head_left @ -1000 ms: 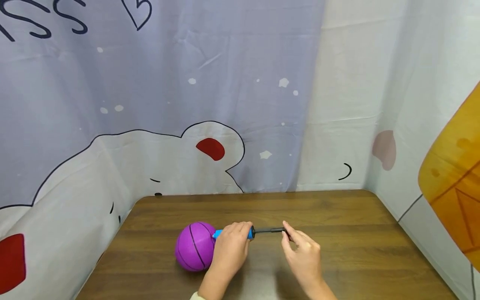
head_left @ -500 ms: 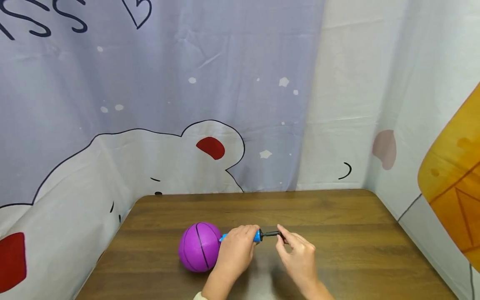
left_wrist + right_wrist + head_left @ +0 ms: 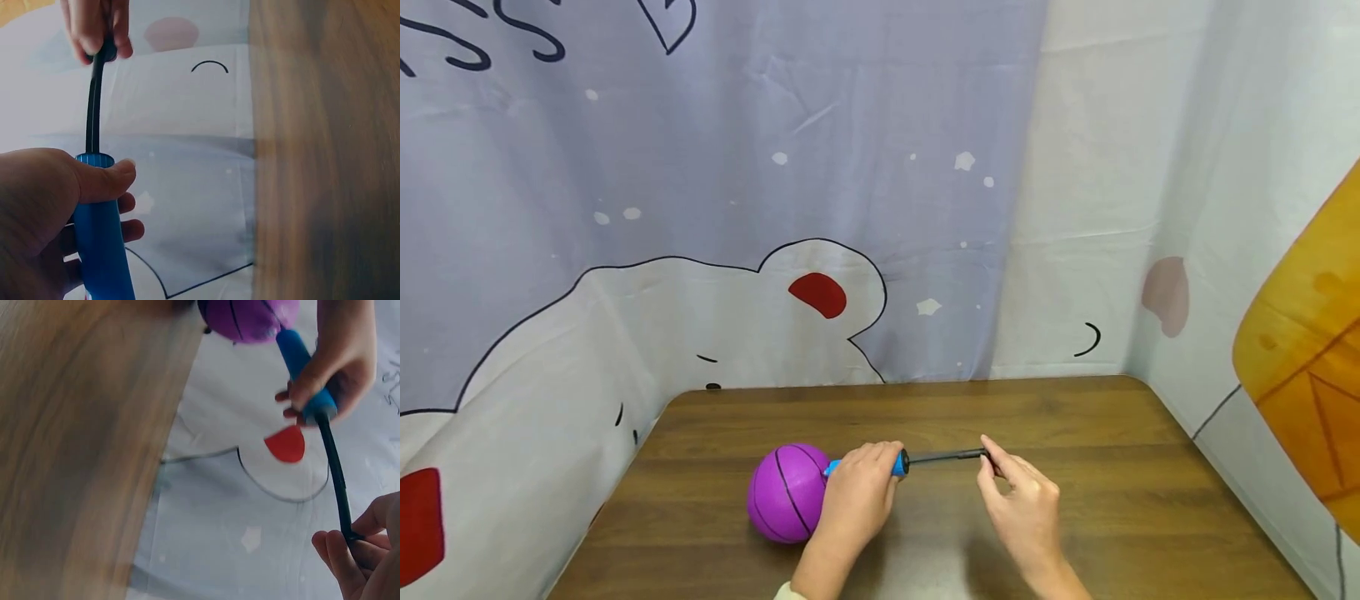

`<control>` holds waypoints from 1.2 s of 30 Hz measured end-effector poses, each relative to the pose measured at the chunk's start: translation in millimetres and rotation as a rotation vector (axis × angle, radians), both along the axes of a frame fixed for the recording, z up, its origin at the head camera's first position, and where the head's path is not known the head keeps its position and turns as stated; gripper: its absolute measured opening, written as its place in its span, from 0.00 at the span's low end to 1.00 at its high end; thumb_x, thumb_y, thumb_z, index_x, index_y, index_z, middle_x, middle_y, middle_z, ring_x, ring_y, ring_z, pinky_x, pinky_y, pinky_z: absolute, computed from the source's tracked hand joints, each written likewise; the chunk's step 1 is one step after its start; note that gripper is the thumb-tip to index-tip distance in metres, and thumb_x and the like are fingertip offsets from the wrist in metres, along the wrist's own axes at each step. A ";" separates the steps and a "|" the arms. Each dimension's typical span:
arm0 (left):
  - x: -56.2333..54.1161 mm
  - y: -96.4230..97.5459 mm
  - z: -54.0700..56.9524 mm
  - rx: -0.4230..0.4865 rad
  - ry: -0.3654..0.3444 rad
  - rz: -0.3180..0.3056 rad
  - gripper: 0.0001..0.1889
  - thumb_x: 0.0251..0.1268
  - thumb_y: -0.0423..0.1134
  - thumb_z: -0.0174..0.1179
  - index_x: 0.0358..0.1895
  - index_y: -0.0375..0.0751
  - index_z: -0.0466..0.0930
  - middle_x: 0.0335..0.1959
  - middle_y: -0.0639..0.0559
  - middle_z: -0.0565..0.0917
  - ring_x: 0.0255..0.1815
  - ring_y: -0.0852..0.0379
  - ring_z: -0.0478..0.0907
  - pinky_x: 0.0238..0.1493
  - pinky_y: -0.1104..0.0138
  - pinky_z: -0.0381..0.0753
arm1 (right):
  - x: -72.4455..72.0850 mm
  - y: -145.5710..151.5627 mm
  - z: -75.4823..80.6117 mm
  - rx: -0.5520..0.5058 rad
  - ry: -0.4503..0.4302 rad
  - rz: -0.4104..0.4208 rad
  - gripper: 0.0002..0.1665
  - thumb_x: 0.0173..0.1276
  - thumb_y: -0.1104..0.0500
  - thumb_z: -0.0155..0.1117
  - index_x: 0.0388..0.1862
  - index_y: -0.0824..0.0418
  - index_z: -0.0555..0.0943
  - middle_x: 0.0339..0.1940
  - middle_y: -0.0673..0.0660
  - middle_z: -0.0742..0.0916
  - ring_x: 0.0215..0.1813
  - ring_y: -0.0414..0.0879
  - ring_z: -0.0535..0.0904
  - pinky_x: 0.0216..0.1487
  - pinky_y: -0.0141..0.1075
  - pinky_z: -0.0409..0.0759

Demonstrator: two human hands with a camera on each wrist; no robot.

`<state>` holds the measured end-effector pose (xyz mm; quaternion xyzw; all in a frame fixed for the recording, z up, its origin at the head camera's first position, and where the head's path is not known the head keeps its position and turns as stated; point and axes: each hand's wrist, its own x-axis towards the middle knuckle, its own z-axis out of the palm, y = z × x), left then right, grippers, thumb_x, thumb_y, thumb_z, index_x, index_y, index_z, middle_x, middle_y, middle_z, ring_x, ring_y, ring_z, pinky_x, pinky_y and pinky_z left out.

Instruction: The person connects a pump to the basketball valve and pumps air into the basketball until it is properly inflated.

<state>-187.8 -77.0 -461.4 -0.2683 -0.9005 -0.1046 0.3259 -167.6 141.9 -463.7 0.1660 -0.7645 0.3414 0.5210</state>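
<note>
A purple ball (image 3: pixel 786 493) with black lines sits left of centre on the table in the head view. Against its right side is the tip of a blue hand pump (image 3: pixel 103 250). My left hand (image 3: pixel 859 496) grips the pump's blue barrel, thumb and fingers wrapped round it, as the left wrist view shows. Out of the barrel's far end runs a long black rod (image 3: pixel 334 469), drawn well out. My right hand (image 3: pixel 1022 508) pinches the black handle at the rod's end between thumb and fingers. In the right wrist view the ball (image 3: pixel 250 319) shows at the top.
The brown wood-grain table (image 3: pixel 1112 500) carries the ball and lies under both hands. Behind it hangs a printed cloth (image 3: pixel 925 208) in grey-blue and white, meeting the back edge. More white cloth (image 3: pixel 1210 275) closes off the right side.
My right hand first pushed the rod left into the barrel, then drew it back out to the right, further than before. The left hand, pump and ball shifted slightly right, then back left.
</note>
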 end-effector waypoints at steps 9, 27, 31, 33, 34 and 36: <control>6.7 18.7 -0.7 -0.015 -0.001 -0.013 0.21 0.49 0.36 0.77 0.49 0.40 0.84 0.43 0.52 0.89 0.43 0.56 0.86 0.48 0.64 0.86 | 2.2 -38.2 -10.6 0.029 -0.027 0.090 0.18 0.49 0.75 0.70 0.42 0.69 0.89 0.32 0.59 0.91 0.25 0.43 0.87 0.28 0.28 0.85; 1.6 -4.5 3.4 0.002 -0.028 -0.025 0.21 0.52 0.37 0.76 0.51 0.43 0.84 0.45 0.54 0.88 0.48 0.56 0.85 0.54 0.62 0.85 | 1.4 12.0 4.4 0.038 0.018 -0.003 0.16 0.52 0.70 0.66 0.41 0.66 0.90 0.29 0.58 0.91 0.23 0.45 0.86 0.29 0.25 0.84; 2.0 -2.3 3.8 0.004 -0.033 -0.021 0.21 0.52 0.36 0.75 0.51 0.42 0.84 0.46 0.52 0.88 0.48 0.55 0.86 0.55 0.62 0.85 | 0.0 10.5 3.5 0.030 0.036 -0.019 0.17 0.52 0.69 0.66 0.41 0.65 0.90 0.29 0.57 0.91 0.23 0.44 0.86 0.28 0.26 0.84; 2.1 0.1 3.2 -0.002 -0.028 -0.018 0.20 0.53 0.36 0.75 0.51 0.41 0.84 0.46 0.51 0.88 0.48 0.54 0.86 0.55 0.62 0.84 | -0.7 4.5 1.4 0.026 0.050 -0.023 0.17 0.51 0.69 0.66 0.41 0.64 0.91 0.28 0.56 0.91 0.23 0.43 0.86 0.27 0.28 0.84; 2.1 1.6 2.9 -0.003 -0.024 -0.014 0.20 0.53 0.36 0.75 0.51 0.41 0.84 0.46 0.51 0.88 0.48 0.54 0.86 0.56 0.62 0.84 | -0.9 0.4 0.4 0.023 0.056 -0.016 0.17 0.51 0.69 0.66 0.41 0.65 0.90 0.28 0.56 0.91 0.22 0.43 0.86 0.26 0.29 0.84; 2.4 5.3 2.2 -0.006 -0.014 -0.006 0.20 0.51 0.36 0.75 0.50 0.41 0.84 0.45 0.51 0.88 0.47 0.54 0.86 0.55 0.63 0.85 | -0.5 -9.4 -2.2 0.022 0.051 0.005 0.17 0.51 0.70 0.67 0.41 0.66 0.90 0.27 0.56 0.91 0.22 0.43 0.85 0.25 0.30 0.84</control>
